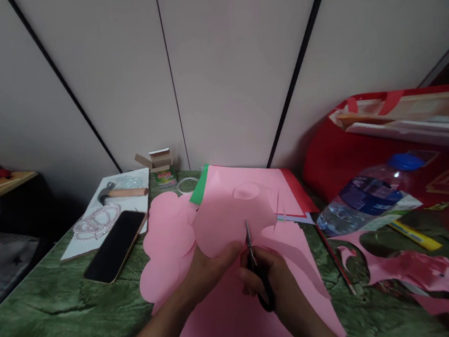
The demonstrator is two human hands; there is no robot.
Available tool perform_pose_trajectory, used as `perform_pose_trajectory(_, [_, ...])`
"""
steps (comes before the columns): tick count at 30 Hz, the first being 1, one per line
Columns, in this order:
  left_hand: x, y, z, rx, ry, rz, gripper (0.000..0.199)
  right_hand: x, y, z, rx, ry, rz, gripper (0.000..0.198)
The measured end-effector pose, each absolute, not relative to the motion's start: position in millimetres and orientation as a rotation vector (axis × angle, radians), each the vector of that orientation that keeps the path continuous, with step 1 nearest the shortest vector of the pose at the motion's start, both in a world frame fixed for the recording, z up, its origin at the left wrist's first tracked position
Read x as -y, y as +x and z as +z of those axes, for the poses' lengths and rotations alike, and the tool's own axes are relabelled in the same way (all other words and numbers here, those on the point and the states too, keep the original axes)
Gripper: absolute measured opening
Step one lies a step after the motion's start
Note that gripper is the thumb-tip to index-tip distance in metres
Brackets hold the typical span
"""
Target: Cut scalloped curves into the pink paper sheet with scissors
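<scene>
My left hand (pixel 214 270) is closed on the lower edge of a pink paper piece (pixel 225 221) with rounded edges, thumb on top. In my right hand (pixel 272 278) is a pair of scissors (pixel 265 286) with black handles. Their blades point away from me and lie at the paper's lower right part; whether they are parted I cannot tell. Beneath both hands lies a large pink sheet (pixel 231 316). Cut pink paper shapes with scalloped edges (pixel 167 237) are piled to the left of my left hand.
Left stand a phone (pixel 115 248), a hammer (pixel 127 192) and a string of beads (pixel 97 223) on a white board. A small open box (pixel 164 174) is behind. At right are a water bottle (pixel 370 197), a pencil (pixel 336 261), pink scraps (pixel 413 272) and a red bag (pixel 326 148).
</scene>
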State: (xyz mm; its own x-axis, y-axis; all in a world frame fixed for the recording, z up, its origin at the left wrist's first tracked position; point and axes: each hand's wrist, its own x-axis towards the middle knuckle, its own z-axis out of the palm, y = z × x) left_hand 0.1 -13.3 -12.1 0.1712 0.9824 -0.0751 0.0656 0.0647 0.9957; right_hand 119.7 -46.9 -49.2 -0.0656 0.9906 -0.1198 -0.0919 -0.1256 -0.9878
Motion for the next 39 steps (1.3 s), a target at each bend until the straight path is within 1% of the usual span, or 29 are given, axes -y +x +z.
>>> perform_pose_trajectory(7, [9.5,-5.6,-25.6,-1.143,1.316,0.996,0.020,45.8,119.8,-50.0,1.094,-1.220,1.401,0.017])
perform_pose_trajectory(12, [9.3,-5.7,-28.0,-1.147,1.333,1.010,0.017,46.7,121.0,-48.4,1.105,-1.232,1.395,0.017])
perform_pose_trajectory(26, [6.8,-7.5,-31.5,-1.178,1.332,1.048,0.024,46.5,122.1,-49.9,1.097,-1.183,1.447,0.024])
perform_pose_trajectory(32, [6.3,-8.0,-30.6,-1.183,1.331,1.078,0.022,47.4,121.6,-49.4,1.085,-1.200,1.461,0.026])
perform_pose_trajectory(37, [6.3,-7.5,-32.1,-1.179,1.338,1.117,0.017,47.2,119.4,-49.2,1.045,-1.186,1.472,0.026])
perform_pose_trajectory(39, [7.3,-6.6,-30.9,-1.212,1.340,1.112,0.019,47.5,117.9,-50.0,1.026,-1.170,1.473,0.025])
